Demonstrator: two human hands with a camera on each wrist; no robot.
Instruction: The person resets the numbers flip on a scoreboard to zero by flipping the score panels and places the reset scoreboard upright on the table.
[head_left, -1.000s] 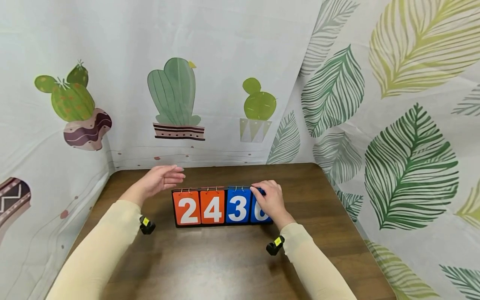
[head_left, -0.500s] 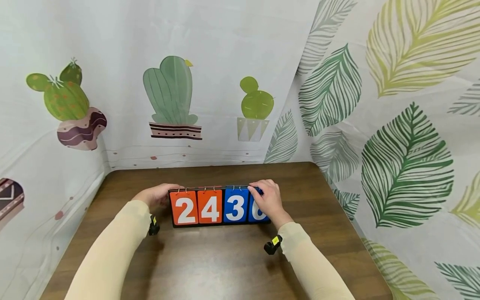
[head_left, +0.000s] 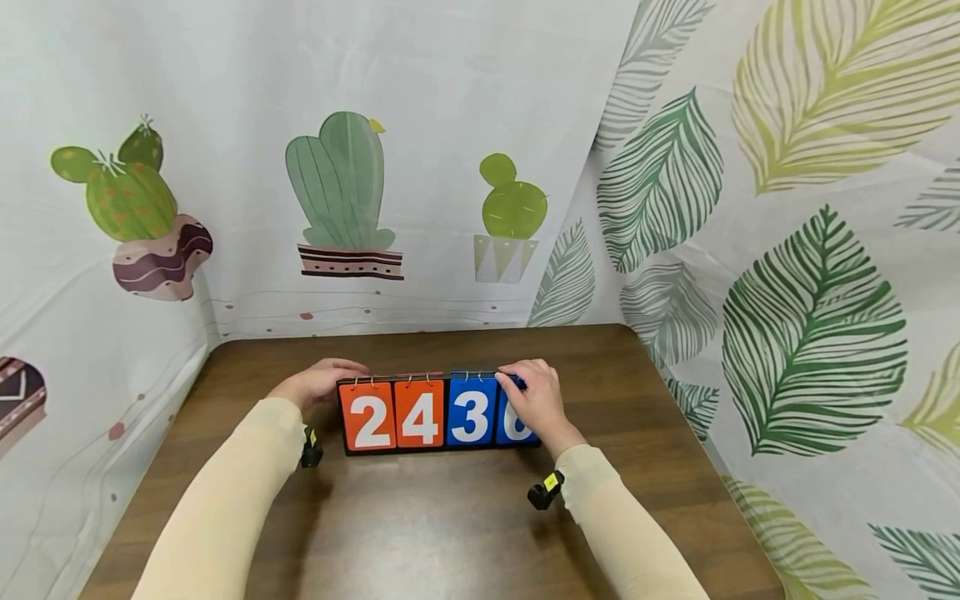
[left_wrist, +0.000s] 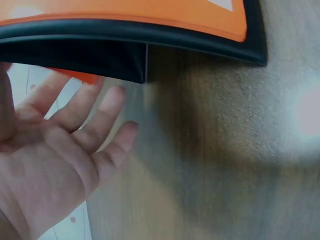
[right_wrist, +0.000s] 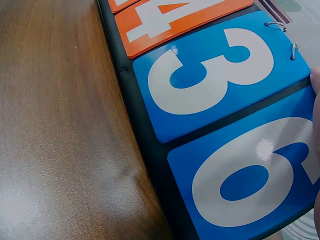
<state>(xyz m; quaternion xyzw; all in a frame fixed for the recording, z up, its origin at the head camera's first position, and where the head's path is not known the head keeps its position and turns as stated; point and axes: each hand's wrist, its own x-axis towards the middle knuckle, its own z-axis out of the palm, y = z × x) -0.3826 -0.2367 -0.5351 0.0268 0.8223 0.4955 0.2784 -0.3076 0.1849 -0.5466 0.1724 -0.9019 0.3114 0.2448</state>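
A tabletop flip scoreboard [head_left: 421, 412] stands on the table, showing orange cards 2 and 4 and blue cards 3 and 6 on metal rings. My right hand [head_left: 540, 400] grips its top right corner, thumb in front and fingers behind, partly covering the 6. At the top left corner is my left hand [head_left: 315, 382], its fingers reaching behind the board. In the left wrist view, that hand [left_wrist: 55, 145] has its fingers loosely bent by the black stand [left_wrist: 100, 55] and an orange card on the back. Whether they touch it is unclear.
The brown wooden table [head_left: 420, 517] has its back edge against a white curtain [head_left: 442, 83] printed with cacti. A leaf-patterned curtain [head_left: 675, 333] hangs along the right side. Black wrist cameras sit on both sleeves.
My left hand has come down and right from beside the scoreboard to behind its top left corner, then risen slightly. My right hand keeps its grip.
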